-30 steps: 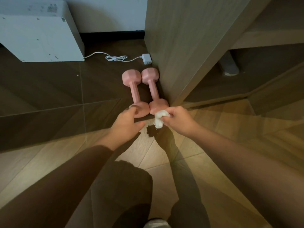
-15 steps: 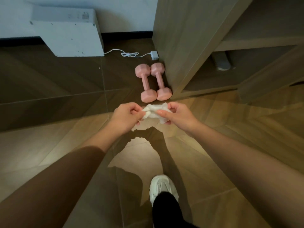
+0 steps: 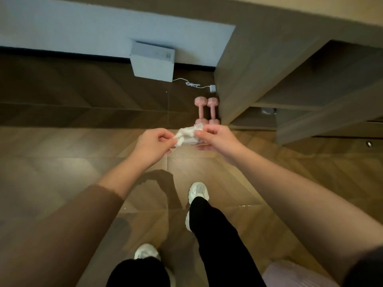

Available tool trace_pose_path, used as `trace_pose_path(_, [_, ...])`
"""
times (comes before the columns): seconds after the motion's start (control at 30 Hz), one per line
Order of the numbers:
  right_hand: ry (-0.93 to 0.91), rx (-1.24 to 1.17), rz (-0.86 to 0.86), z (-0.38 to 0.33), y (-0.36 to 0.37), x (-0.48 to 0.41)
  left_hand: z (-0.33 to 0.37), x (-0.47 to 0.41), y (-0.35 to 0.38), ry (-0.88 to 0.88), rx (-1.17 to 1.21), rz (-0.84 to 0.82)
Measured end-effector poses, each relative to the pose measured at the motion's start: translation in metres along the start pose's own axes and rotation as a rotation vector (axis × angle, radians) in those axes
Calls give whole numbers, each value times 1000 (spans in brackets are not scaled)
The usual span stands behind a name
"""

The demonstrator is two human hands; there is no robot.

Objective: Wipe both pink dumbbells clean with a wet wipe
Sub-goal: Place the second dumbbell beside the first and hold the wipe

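While the left hand (image 3: 152, 145) and right hand (image 3: 217, 137) hold the wet wipe (image 3: 187, 134) between them, both dumbbells lie on the floor (image 3: 83, 141).

Left to right: white box (image 3: 152, 64) against the wall, its cable (image 3: 192, 84) running to a plug (image 3: 212, 88). Left hand: thumb and curled fingers pinch the wipe's left end. Wipe crumpled, held in the air, clear of the dumbbells. Left pink dumbbell (image 3: 200, 110) and right pink dumbbell (image 3: 212, 110) lie parallel, side by side; whether touching, cannot tell. Right hand: thumb and forefinger pinch the wipe's right end, other fingers curled beneath. Right pink dumbbell sits just beside the wooden cabinet (image 3: 248, 69).
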State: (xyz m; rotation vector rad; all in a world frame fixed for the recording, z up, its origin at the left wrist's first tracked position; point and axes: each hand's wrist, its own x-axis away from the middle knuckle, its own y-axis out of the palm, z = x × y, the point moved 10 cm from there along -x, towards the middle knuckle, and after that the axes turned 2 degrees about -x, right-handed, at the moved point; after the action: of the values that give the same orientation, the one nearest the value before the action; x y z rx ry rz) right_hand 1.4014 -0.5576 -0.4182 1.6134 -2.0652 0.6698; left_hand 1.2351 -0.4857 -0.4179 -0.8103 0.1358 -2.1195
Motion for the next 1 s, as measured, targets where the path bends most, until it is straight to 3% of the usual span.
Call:
trace_pose_path(0.13, [0, -1, -63, -64, 46, 82, 33, 93, -60, -17, 59, 38])
trace_pose_path(0.43, [1, -51, -139, -126, 144, 194, 43, 237, -162, 10, 174, 133])
trace_pose_path(1.0, [-6, 171, -371, -243, 367, 117, -52, 250, -386, -179, 316, 450])
